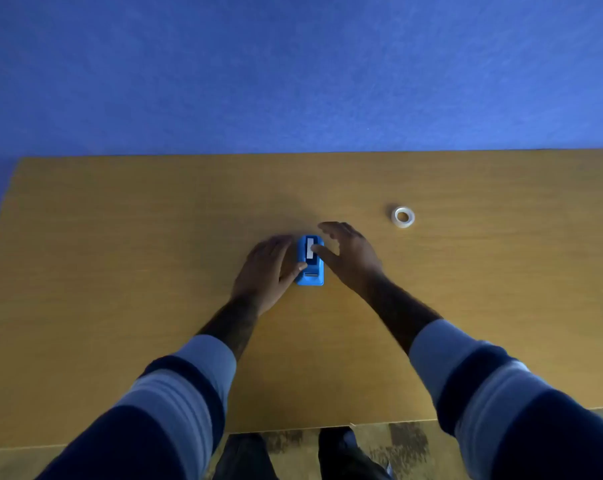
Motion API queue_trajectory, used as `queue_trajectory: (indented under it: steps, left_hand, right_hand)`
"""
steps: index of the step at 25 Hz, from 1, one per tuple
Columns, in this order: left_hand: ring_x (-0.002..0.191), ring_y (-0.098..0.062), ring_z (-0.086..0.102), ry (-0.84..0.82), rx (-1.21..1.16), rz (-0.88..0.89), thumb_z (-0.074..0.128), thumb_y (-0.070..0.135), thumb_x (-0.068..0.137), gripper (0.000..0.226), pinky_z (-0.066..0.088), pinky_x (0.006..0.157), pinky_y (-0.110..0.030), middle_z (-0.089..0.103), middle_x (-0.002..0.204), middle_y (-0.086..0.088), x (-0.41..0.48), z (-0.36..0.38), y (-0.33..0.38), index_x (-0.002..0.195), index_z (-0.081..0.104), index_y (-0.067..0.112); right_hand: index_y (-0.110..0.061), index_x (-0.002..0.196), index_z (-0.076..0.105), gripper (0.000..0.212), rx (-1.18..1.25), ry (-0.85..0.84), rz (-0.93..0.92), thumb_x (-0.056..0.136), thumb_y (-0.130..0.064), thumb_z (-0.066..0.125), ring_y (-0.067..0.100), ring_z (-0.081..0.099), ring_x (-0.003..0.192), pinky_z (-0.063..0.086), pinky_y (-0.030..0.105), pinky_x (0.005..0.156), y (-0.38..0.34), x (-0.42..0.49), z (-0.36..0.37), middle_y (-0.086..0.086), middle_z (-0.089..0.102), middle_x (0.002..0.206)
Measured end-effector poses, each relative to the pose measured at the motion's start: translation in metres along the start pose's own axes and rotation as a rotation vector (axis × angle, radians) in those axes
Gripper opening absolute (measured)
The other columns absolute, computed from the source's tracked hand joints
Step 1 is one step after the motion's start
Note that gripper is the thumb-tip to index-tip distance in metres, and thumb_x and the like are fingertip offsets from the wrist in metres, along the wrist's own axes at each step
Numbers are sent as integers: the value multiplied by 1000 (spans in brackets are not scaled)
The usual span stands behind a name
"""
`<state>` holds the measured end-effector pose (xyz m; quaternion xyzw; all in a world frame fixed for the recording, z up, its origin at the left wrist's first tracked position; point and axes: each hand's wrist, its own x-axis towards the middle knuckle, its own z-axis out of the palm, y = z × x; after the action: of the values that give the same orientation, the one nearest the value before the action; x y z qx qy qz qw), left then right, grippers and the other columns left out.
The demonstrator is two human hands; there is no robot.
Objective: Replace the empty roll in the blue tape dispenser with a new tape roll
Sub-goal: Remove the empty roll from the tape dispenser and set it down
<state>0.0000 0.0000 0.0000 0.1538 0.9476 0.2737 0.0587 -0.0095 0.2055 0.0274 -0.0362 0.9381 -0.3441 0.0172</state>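
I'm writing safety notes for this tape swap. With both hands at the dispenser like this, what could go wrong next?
1. The left hand only braces one side of the blue tape dispenser, so it may slide or tip on the smooth table as the right hand pulls at the top.
2. The left thumb sits near the cutter end, so it could get nicked.
3. The new tape roll lies apart to the right, and reaching for it means letting go.

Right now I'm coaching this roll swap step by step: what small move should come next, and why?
Probably pinch the white core and lift it out. The left hand braces the blue dispenser from its side, the right hand has its thumb on the core with fingers spread open, and the new tape roll lies apart on the table, untouched.
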Motion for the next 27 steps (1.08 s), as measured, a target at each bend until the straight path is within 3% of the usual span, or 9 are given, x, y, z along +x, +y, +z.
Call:
queue_trajectory:
  steps: [4, 11, 16, 20, 27]
  left_hand:
    - [131, -13, 54, 19, -69, 15, 58, 53, 93, 61, 46, 110, -41, 58, 144, 5, 6, -2, 7, 146, 45, 27]
    - [123, -17, 61, 57, -92, 41, 63, 54, 89, 65, 49, 102, -37, 61, 140, 2, 12, -3, 15, 145, 43, 26]
    - [121, -13, 61, 54, -113, 42, 70, 50, 89, 66, 49, 97, -31, 60, 140, 3, 15, -4, 15, 145, 44, 27]
    - [122, -12, 60, 33, -124, 37, 71, 48, 89, 65, 51, 98, -33, 60, 140, 4, 15, -6, 14, 145, 48, 24]
    - [126, -12, 57, 9, -154, -8, 77, 42, 86, 67, 52, 99, -35, 58, 143, 4, 21, -9, 17, 145, 50, 23]
  right_hand:
    - [-22, 126, 63, 50, -32, -74, 13, 81, -32, 79, 11, 62, 104, 54, 28, 81, -8, 8, -1, -3, 66, 122]
    - [-19, 113, 69, 24, 8, -49, 43, 89, -22, 71, 8, 63, 95, 53, 22, 74, -13, 21, -4, -3, 68, 112]
    - [-20, 102, 66, 22, -17, -104, -45, 83, -18, 76, 10, 62, 91, 54, 24, 70, -15, 16, -10, -4, 65, 108]
    - [-21, 98, 68, 15, -67, -107, -109, 85, -18, 74, 9, 61, 94, 48, 16, 70, -16, 16, -8, -3, 65, 112]
    - [-14, 102, 69, 11, -45, -79, -51, 94, -13, 62, 14, 64, 90, 58, 30, 72, -10, 17, -6, 2, 66, 107]
